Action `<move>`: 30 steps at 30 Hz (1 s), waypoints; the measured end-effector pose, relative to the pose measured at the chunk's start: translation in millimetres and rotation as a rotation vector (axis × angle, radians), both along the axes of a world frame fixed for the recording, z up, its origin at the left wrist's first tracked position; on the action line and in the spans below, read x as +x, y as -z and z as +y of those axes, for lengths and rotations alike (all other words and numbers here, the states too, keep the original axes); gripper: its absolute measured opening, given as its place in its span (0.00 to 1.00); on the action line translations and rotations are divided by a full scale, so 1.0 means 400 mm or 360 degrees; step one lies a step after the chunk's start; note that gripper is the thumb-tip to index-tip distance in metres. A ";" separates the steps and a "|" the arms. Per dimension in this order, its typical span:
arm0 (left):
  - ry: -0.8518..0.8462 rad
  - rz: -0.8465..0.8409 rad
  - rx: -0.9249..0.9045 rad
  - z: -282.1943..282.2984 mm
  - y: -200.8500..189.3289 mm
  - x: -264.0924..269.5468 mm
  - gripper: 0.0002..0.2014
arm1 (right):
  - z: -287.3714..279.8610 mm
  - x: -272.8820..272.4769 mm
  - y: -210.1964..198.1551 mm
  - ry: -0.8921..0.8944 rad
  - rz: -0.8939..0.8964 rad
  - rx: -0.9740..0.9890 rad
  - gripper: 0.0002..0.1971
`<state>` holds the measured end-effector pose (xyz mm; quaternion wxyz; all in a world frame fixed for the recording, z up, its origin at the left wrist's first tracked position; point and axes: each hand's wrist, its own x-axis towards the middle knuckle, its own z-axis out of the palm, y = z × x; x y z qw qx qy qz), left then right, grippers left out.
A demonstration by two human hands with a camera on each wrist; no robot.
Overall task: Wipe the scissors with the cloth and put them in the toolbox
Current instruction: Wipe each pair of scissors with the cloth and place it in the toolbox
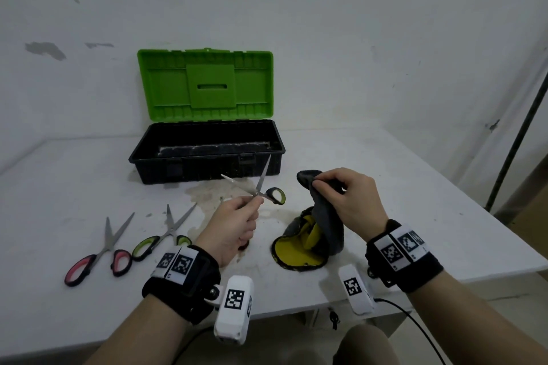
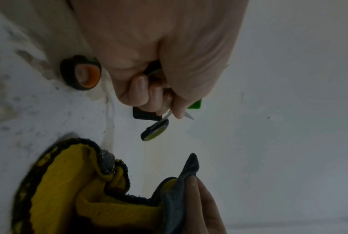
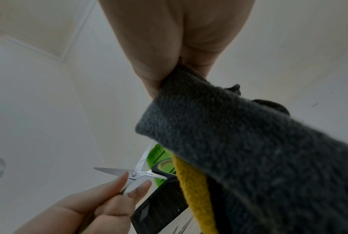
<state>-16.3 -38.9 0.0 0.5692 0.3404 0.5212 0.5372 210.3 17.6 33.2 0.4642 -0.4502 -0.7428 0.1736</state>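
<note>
Your left hand (image 1: 234, 224) pinches the open-bladed green-handled scissors (image 1: 261, 187) above the bench (image 1: 400, 187), just before the open toolbox (image 1: 207, 154), while your right hand (image 1: 350, 201) fingers (image 1: 326, 184) pinch the grey-yellow cloth (image 1: 320, 225), its lower end on the bench.

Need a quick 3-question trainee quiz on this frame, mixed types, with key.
1. True or false: the toolbox lid is shut.
2. How many pairs of scissors lie on the table left of the left hand?
3. Multiple choice: the right hand holds A) the cloth B) scissors C) nothing.

Key:
1. False. The green lid stands open.
2. Two: pink-handled scissors and green-handled scissors.
3. A. The held scissors, blades open, are in the left hand.
</note>
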 end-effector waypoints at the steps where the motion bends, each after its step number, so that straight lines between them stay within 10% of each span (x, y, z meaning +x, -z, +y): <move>1: 0.0020 0.0017 0.0005 -0.002 -0.003 -0.003 0.05 | -0.001 -0.001 0.000 -0.0023 -0.0007 -0.0014 0.02; 13: 0.0219 -0.0038 -0.0119 -0.014 -0.013 0.001 0.03 | -0.040 -0.032 0.005 -0.0630 -0.0021 -0.0636 0.06; 22: 0.0326 -0.0131 -0.0208 -0.028 -0.019 0.016 0.16 | -0.043 -0.040 0.011 -0.0589 0.0082 -0.0766 0.06; 30: 0.0409 -0.0038 -0.0276 -0.036 -0.012 0.016 0.06 | -0.058 -0.045 0.013 -0.0624 -0.0036 -0.0836 0.07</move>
